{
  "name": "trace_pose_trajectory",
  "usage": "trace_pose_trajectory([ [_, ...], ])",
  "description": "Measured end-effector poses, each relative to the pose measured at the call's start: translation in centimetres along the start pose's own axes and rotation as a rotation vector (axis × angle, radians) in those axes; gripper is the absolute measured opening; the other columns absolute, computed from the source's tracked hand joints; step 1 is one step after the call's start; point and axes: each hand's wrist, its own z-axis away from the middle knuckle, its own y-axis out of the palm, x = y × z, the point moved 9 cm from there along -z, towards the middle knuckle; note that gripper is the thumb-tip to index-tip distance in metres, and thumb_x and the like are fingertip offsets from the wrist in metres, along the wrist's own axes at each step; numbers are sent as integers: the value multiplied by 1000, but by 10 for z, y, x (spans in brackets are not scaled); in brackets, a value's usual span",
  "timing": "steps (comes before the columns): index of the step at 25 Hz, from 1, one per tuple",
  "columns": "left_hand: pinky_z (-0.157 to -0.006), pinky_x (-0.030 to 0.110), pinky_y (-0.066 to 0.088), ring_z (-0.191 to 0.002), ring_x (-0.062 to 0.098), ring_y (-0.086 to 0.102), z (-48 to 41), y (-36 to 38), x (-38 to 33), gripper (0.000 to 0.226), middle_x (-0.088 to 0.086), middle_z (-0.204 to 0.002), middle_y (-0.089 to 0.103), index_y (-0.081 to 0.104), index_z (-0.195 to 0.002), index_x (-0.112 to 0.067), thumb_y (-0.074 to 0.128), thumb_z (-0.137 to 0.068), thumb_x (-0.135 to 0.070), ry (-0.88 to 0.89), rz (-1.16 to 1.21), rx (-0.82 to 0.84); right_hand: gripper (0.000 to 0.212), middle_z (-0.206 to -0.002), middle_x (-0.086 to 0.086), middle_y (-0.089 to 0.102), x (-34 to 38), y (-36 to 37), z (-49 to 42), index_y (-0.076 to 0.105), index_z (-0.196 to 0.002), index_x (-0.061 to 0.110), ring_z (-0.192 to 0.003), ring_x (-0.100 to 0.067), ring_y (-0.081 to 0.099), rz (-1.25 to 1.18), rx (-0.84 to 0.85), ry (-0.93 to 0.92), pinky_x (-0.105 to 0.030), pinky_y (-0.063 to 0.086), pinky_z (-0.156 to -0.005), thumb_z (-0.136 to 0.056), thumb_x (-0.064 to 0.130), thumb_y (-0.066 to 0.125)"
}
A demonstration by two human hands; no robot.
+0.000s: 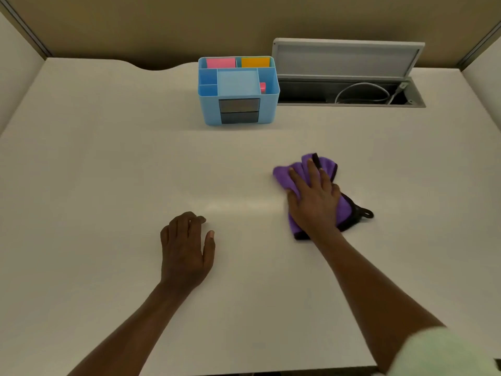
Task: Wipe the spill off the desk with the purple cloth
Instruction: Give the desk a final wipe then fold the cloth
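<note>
Left hand [187, 251] idle, loosely curled; right hand's [315, 202] grip pressed flat on purple cloth [344, 210], faint sheen leftward on counter [108, 158].

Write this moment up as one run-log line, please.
right hand: flat on purple cloth, pressing it to desk | left hand: resting on desk, empty | spill: none visible

One head-worn wide-angle view looks forward and steeply down across the desk [108, 172] from its near edge, close above both forearms, reaching the partition [162, 25] at the back.
</note>
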Motion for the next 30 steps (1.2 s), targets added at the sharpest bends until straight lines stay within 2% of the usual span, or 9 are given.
trace_pose_trajectory([
  [3, -86, 37, 35, -104, 29, 53, 1, -2, 2, 25, 5, -109, 55, 55, -106, -13, 43, -97, -33, -12, 46, -25, 58, -173, -5, 13, 71, 15, -31, 33, -158, 35, -156, -38, 15, -60, 12, -9, -61, 15, -122, -103, 46, 43],
  [7, -81, 32, 28, -92, 26, 49, 0, -8, 6, 27, 3, -98, 51, 50, -95, -15, 39, -99, -39, -27, 115, -76, 57, -173, -6, 10, 172, 37, -29, 33, -158, 34, -157, -38, 14, -99, 76, -231, -62, 11, -123, -103, 45, 44],
  [10, -79, 30, 24, -88, 23, 46, 1, -11, 7, 36, 3, -94, 50, 48, -92, -15, 33, -101, -46, -37, 135, -96, 56, -173, -2, 11, 216, 51, -6, 36, -156, 38, -157, -36, 11, -91, 169, -447, -64, 10, -124, -101, 46, 45],
  [15, -79, 29, 26, -85, 26, 48, 2, -15, 9, 38, 9, -91, 53, 50, -91, -13, 34, -101, -47, -40, 171, -130, 58, -173, 2, 13, 207, 48, 35, 38, -155, 41, -158, -31, 14, -28, 185, -785, -56, 13, -124, -100, 57, 46],
  [20, -77, 30, 23, -84, 23, 45, 1, -14, 8, 40, 5, -91, 50, 49, -90, -15, 32, -101, -49, -43, 154, -96, 56, -172, 4, 20, 146, 37, 64, 43, -152, 41, -158, -28, 18, -53, 164, -888, -52, 20, -121, -98, 52, 50],
  [23, -77, 34, 25, -86, 28, 48, -1, -12, 7, 37, 4, -93, 51, 50, -92, -15, 36, -99, -49, -56, 101, -57, 56, -171, 5, 21, 79, 17, 41, 44, -152, 44, -155, -29, 25, -6, 147, -739, -53, 27, -119, -97, 51, 52],
  [26, -79, 36, 29, -89, 27, 52, -4, -7, -18, 33, 2, -97, 54, 55, -96, -15, 44, -96, -46, -100, 121, 2, 56, -171, 1, 21, -17, -9, 19, 44, -152, 44, -151, -35, 31, 44, 81, -344, -53, 37, -109, -97, 50, 53],
  [28, -79, 38, 37, -90, 23, 56, -4, 1, -65, 31, -2, -98, 58, 59, -98, -17, 47, -95, -45, -74, 234, 77, 57, -170, -7, 23, -62, -20, 27, 43, -154, 38, -148, -43, 33, 64, 34, -72, -54, 42, -103, -99, 52, 49],
  [30, -80, 35, 46, -93, 18, 59, -7, 19, -126, 33, -5, -102, 60, 62, -106, -18, 50, -95, -47, -65, 403, 214, 58, -166, -17, 29, -74, -26, 49, 43, -154, 32, -140, -49, 37, 50, 2, 59, -56, 46, -97, -101, 55, 45],
])
